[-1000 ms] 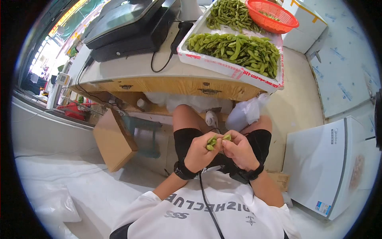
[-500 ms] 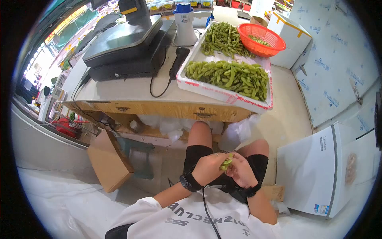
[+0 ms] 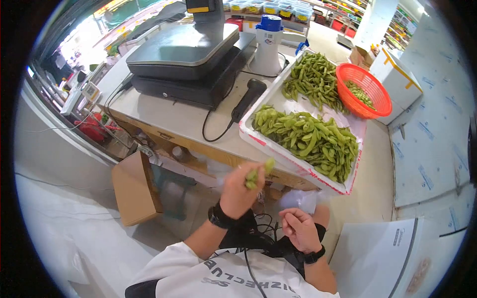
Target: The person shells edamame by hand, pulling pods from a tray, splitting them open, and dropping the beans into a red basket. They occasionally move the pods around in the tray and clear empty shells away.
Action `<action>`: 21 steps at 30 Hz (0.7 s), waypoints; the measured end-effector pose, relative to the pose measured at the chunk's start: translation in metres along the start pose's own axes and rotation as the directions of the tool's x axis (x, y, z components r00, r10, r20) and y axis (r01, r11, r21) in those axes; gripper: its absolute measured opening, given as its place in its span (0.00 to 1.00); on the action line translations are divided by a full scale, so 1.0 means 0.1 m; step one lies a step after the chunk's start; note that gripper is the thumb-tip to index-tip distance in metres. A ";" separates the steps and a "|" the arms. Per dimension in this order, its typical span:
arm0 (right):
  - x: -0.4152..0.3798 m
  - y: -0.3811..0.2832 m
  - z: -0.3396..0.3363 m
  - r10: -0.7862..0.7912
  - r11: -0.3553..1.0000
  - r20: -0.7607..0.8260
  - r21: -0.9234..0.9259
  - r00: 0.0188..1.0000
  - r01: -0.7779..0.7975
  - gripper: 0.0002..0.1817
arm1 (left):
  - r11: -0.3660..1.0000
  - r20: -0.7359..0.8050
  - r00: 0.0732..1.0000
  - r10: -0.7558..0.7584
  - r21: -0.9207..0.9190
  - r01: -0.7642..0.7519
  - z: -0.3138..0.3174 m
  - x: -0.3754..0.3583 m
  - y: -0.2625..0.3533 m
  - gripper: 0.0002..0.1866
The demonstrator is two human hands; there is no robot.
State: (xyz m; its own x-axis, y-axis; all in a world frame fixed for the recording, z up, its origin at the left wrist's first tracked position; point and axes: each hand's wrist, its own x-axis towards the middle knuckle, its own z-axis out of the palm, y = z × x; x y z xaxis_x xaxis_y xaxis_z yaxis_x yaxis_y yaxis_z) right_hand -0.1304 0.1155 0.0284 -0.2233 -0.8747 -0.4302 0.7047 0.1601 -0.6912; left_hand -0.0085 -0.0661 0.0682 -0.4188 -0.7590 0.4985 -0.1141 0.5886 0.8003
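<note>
Green edamame pods [image 3: 252, 180] stick out of my left hand [image 3: 235, 194], which is raised in front of the counter edge and closed around them. Lower and to the right, over my lap, my right hand [image 3: 301, 232] has its fingers curled in. Whatever it may hold is hidden. A white foam tray [image 3: 293, 161] on the counter carries a near pile of edamame pods [image 3: 308, 141] and a far pile [image 3: 313, 79]. On the tray's right side leans a red plastic basket [image 3: 358, 79] with shelled beans [image 3: 359, 94] inside.
Left of the tray are a weighing scale [image 3: 184, 54], a handheld scanner [image 3: 247, 102] and a white megaphone [image 3: 268, 47]. A cardboard box [image 3: 134, 188] stands on the floor at left. A white fridge [image 3: 372, 253] is at lower right, and a foam box [image 3: 392, 79] sits behind the basket.
My hands were together over my lap on some pods. Now they are apart, with my left hand raised toward the counter holding pods. The view has shifted, showing the tray closer.
</note>
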 end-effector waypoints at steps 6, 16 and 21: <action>0.04 -0.09 -0.10 0.087 0.996 0.140 -0.005 0.986 -0.087 0.11 | 0.993 -0.268 0.962 0.062 0.110 -0.034 0.16 0.91 0.02 0.06; 0.00 -0.02 -0.25 0.085 0.994 0.144 0.058 0.986 -0.095 0.11 | 0.988 -0.092 0.995 -0.033 0.145 0.046 0.39 1.37 -0.19 0.10; -0.08 -0.07 -0.24 0.047 0.999 0.114 0.015 0.992 -0.049 0.11 | 0.985 -0.160 0.983 0.091 0.158 -0.065 0.20 1.15 -0.02 0.11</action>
State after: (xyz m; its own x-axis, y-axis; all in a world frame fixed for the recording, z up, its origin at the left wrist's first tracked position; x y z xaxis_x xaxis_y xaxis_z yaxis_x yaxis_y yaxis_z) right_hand -0.1500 0.1328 0.0226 -0.1118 -0.9129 -0.3926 0.7249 0.1954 -0.6605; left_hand -0.0746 -0.1493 0.1173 -0.2778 -0.7373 0.6158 -0.2271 0.6732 0.7037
